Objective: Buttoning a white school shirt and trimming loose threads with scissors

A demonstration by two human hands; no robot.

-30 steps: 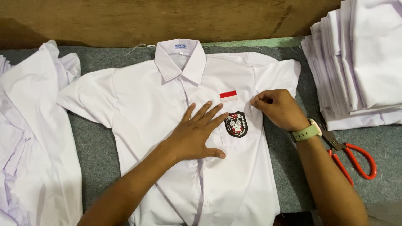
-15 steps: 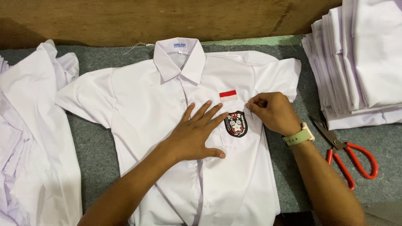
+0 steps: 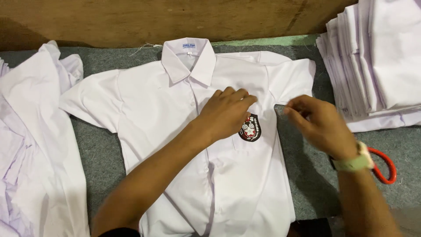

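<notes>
A white shirt [image 3: 175,109] lies spread flat on the grey table [image 3: 307,175]. The left hand [image 3: 226,114] presses on it, fingers open, just left of the shirt's chest badge [image 3: 251,129]. The right hand [image 3: 322,125] hovers right of the badge, fingers pinched together with nothing visible between them.

A tall pile of folded white shirts [image 3: 377,61] is sitting at two o'clock on the grey felt mat [image 3: 101,149]; red scissor handles [image 3: 386,169] are peeking out at four o'clock, just below that pile; a loose heap of white cloth [image 3: 30,145] is lying at nine o'clock; a brown wooden board [image 3: 131,19] is standing along the top at twelve o'clock, touching the mat's far edge.
</notes>
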